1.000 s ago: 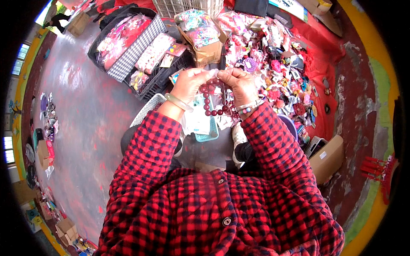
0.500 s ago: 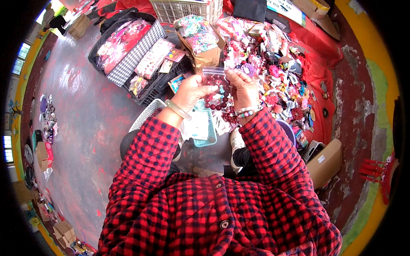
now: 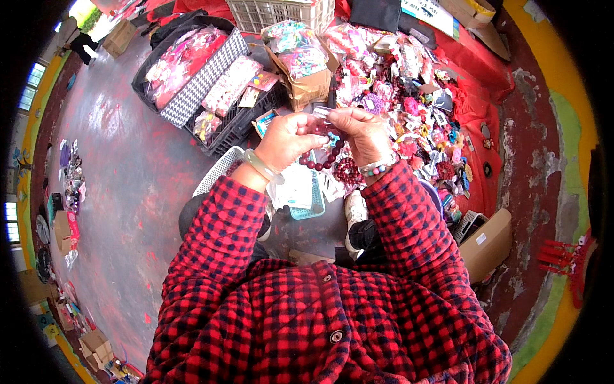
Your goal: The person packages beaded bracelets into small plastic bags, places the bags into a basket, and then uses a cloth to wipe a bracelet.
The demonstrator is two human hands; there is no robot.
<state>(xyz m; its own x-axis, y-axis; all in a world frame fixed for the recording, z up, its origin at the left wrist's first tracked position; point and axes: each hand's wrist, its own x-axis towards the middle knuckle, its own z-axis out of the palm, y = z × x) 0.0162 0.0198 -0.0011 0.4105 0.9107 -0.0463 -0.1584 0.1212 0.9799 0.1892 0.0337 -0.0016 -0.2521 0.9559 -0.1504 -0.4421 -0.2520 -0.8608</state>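
Between my hands, a small clear zip bag (image 3: 322,111) is pinched near its top edge. A dark red beaded bracelet (image 3: 329,162) with a light blue charm hangs below the fingers and appears to lie inside the bag. My left hand (image 3: 286,144) is closed on the bag's left side, thumb pointing across the beads. On the right side my right hand (image 3: 363,133) grips the bag's top with thumb and bent fingers. Under the hands sits a light blue plastic basket (image 3: 315,206) with white packets (image 3: 293,187) on it. More dark red beads (image 3: 347,171) lie beside my right wrist.
A wide heap of bagged hair accessories (image 3: 409,109) spreads over red cloth at the far right. Ahead stand an open cardboard box (image 3: 311,91), a houndstooth-patterned bin (image 3: 203,80) and a beige crate (image 3: 281,16). A white basket (image 3: 219,171) is by my left knee; cardboard (image 3: 487,246) leans at right.
The bag's upper edge has tilted and folded down between my fingers. My right hand has shifted slightly left over it, and the bracelet hangs a little lower.
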